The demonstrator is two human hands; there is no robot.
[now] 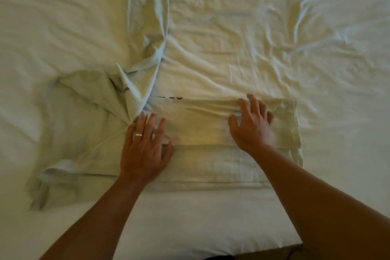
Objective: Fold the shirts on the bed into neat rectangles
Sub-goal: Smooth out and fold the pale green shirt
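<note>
A pale shirt [198, 131] lies partly folded on the white bed [316, 48], its body doubled into a long band with a bit of purple print showing at the fold's far edge. My left hand [145, 145], wearing a ring, presses flat on the band's left part with fingers spread. My right hand [251, 124] lies flat on the right part, fingers straight and spread. Left of my hands the shirt's upper part and sleeve [88, 133] stay bunched, and a twisted strip of pale cloth [156, 34] runs up the bed from there.
Rumpled white sheet covers the whole bed around the shirt. The bed's near edge [274, 247] shows at the bottom, with dark floor below it.
</note>
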